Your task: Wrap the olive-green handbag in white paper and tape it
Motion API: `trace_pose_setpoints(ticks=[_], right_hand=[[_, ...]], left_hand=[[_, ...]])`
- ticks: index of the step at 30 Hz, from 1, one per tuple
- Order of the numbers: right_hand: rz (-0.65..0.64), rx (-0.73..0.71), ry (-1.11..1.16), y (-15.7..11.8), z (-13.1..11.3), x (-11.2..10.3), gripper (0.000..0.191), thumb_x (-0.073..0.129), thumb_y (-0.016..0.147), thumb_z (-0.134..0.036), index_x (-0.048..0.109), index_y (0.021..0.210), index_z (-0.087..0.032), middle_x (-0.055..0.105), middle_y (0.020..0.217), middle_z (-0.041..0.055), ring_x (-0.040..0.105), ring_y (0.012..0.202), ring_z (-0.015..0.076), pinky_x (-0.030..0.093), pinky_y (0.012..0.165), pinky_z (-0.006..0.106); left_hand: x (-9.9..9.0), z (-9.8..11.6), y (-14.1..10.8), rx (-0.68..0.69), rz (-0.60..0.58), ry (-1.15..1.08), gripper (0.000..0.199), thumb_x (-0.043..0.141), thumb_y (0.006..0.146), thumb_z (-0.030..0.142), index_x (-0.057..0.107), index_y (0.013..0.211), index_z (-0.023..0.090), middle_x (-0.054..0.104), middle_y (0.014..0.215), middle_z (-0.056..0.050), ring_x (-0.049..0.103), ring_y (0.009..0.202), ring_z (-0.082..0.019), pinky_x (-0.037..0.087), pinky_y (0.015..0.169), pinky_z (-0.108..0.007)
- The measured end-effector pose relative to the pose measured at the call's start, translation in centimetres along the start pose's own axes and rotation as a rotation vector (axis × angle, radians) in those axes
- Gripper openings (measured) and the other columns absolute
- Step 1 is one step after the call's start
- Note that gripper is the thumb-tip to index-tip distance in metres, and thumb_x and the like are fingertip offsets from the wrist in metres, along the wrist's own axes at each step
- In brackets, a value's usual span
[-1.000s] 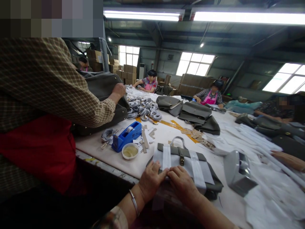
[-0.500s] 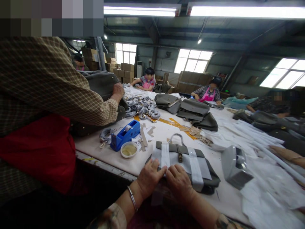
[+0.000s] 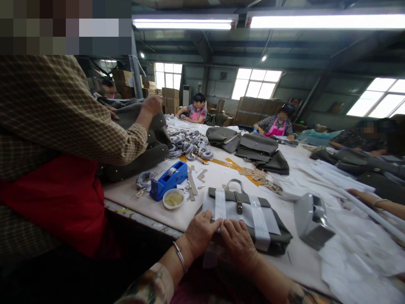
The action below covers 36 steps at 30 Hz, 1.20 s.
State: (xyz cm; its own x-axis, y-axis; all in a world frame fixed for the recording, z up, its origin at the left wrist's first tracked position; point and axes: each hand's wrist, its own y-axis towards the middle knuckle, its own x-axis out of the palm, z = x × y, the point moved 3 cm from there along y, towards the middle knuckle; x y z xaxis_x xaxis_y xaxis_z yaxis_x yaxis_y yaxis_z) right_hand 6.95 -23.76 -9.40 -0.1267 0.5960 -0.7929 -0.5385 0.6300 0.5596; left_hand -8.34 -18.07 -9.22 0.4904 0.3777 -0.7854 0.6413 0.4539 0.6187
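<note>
A dark olive handbag [image 3: 281, 230] lies on the table in front of me, its short handle [image 3: 236, 182] wrapped in pale material and pointing away. A pale sheet [image 3: 272, 220] covers part of its front, and two white strips [image 3: 261, 226] run across it, one on each side of the buckled strap [image 3: 239, 207]. My left hand [image 3: 200, 233], with a bangle at the wrist, grips the bag's near edge by the left strip. Close beside it my right hand [image 3: 238, 244] has its fingers bent over the same edge. Both hands' undersides are hidden.
Left of the bag stand a blue tape dispenser [image 3: 169, 181] and a small bowl [image 3: 173, 199]. A grey dispenser [image 3: 313, 221] is at the right. Behind lie coiled straps [image 3: 190, 143] and more bags [image 3: 257, 145]. A co-worker's checked sleeve [image 3: 107, 122] reaches in from the left.
My hands and the handbag stay nearly in place. The co-worker's hand at left has risen above the dark bag. Another person's forearm now reaches in from the right edge.
</note>
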Motion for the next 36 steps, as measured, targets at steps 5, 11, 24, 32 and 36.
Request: trace_pose_setpoints(ticks=[5,11,24,32,36], right_hand=[[0.022,-0.048,0.002,0.7,0.0,-0.1,0.023,0.042,0.096,-0.015,0.065,0.100,-0.014,0.058,0.083,0.0088,0.045,0.077,0.0246,0.034,0.071,0.040],[0.066,-0.057,0.019,0.4,-0.4,-0.1,0.024,0.043,0.098,-0.022,0.066,0.098,-0.013,0.056,0.080,0.0078,0.042,0.075,0.0240,0.032,0.068,0.040],[0.030,0.002,0.179,-2.4,-2.4,-3.1,0.033,0.050,0.096,-0.021,0.061,0.127,-0.016,0.067,0.123,0.0122,0.055,0.116,0.0293,0.037,0.099,0.045],[-0.007,0.086,0.237,-1.5,-4.7,-0.2,0.014,0.053,0.093,-0.015,0.065,0.091,-0.022,0.063,0.081,0.0044,0.050,0.076,0.0213,0.035,0.074,0.037],[0.022,0.088,0.284,-2.0,-3.6,0.0,0.028,0.046,0.096,-0.011,0.054,0.071,-0.021,0.055,0.072,0.0029,0.045,0.069,0.0194,0.031,0.068,0.035]], left_hand=[[0.1,0.1,-0.3,-0.015,0.042,-0.005,0.027,0.058,0.094,0.020,0.066,0.119,0.026,0.056,0.094,-0.006,0.059,0.083,-0.020,0.058,0.077,-0.037],[-0.3,1.1,-1.2,0.017,0.161,0.054,0.024,0.054,0.096,0.016,0.066,0.116,0.022,0.059,0.125,-0.012,0.054,0.127,-0.031,0.048,0.105,-0.059],[0.2,0.9,-0.6,0.243,-0.049,0.032,0.024,0.044,0.099,0.017,0.061,0.117,0.012,0.070,0.105,-0.012,0.066,0.110,-0.023,0.057,0.092,-0.038],[0.9,0.9,-1.0,0.239,-0.032,0.041,0.026,0.044,0.098,0.016,0.062,0.117,0.011,0.070,0.110,-0.014,0.065,0.114,-0.024,0.056,0.095,-0.042],[0.9,0.8,-0.9,0.232,-0.037,0.046,0.026,0.046,0.097,0.016,0.062,0.117,0.012,0.070,0.108,-0.013,0.065,0.114,-0.025,0.057,0.094,-0.042]])
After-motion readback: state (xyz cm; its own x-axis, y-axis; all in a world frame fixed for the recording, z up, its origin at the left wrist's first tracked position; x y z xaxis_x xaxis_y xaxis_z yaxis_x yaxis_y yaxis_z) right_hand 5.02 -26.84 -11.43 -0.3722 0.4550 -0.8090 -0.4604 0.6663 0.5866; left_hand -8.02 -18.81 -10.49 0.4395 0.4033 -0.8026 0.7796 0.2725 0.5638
